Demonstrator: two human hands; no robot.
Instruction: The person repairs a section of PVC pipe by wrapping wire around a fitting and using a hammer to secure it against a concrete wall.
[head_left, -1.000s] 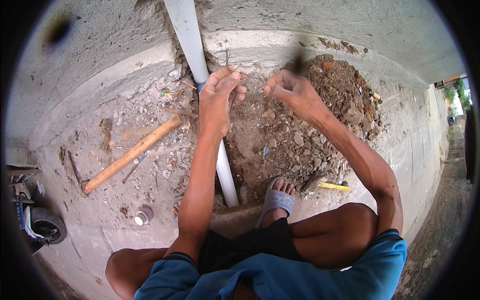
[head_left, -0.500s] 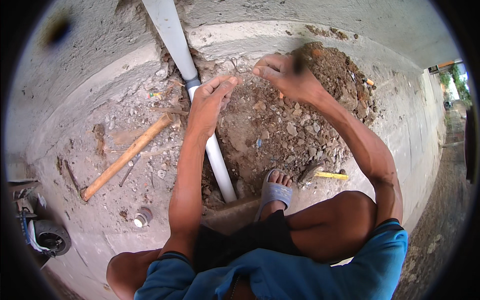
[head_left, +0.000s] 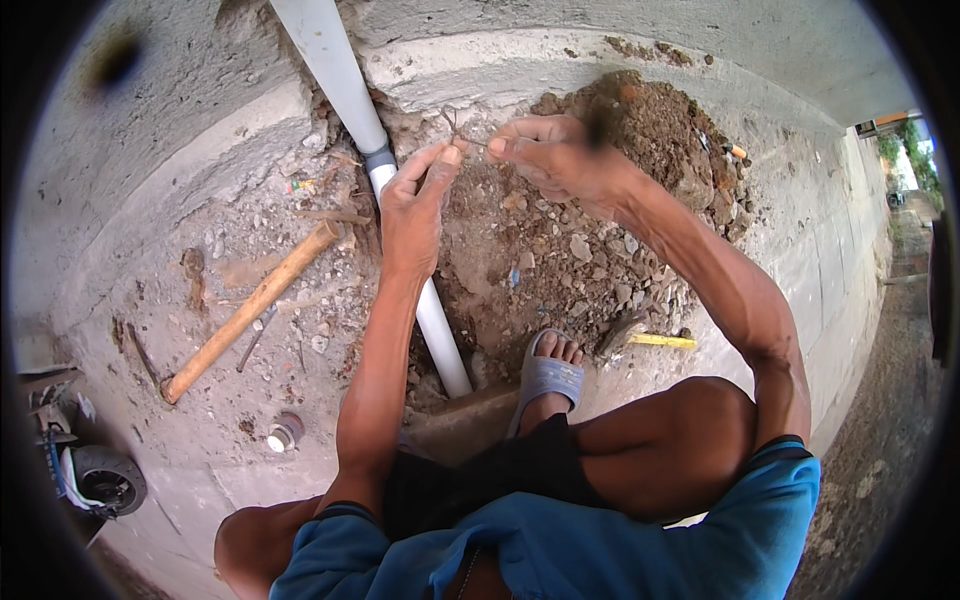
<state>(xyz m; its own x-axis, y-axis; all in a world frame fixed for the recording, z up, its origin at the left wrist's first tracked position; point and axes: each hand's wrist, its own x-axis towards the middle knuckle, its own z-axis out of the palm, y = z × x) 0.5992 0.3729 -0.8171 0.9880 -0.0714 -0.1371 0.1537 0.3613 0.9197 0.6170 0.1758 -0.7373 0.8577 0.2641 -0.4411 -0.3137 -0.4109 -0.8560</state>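
A thin, dark, bent piece of wire [head_left: 453, 124] shows at the fingertips of both hands, over the dirt just right of the pipe. My left hand [head_left: 415, 205] is closed, thumb and forefinger pinching the wire's near end. From the right, my right hand [head_left: 560, 160] pinches another part of it, fingers curled. The wire's bent far end sticks up toward the wall; the rest is hidden by fingers. Behind my left wrist passes a plastic pipe, grey in its upper length [head_left: 335, 70] and white below the collar [head_left: 440, 335], lying in a dug channel.
A rubble heap [head_left: 665, 150] lies against the wall at right. A wooden handle [head_left: 255, 310] and a small capped container [head_left: 286, 432] are at left. A yellow-handled tool [head_left: 662, 341] lies beside my sandalled foot [head_left: 550, 380]. A wheel [head_left: 107, 480] stands far left.
Both hands have shifted slightly left, still pinching the wire. The wire's free end has turned and now points up and to the left.
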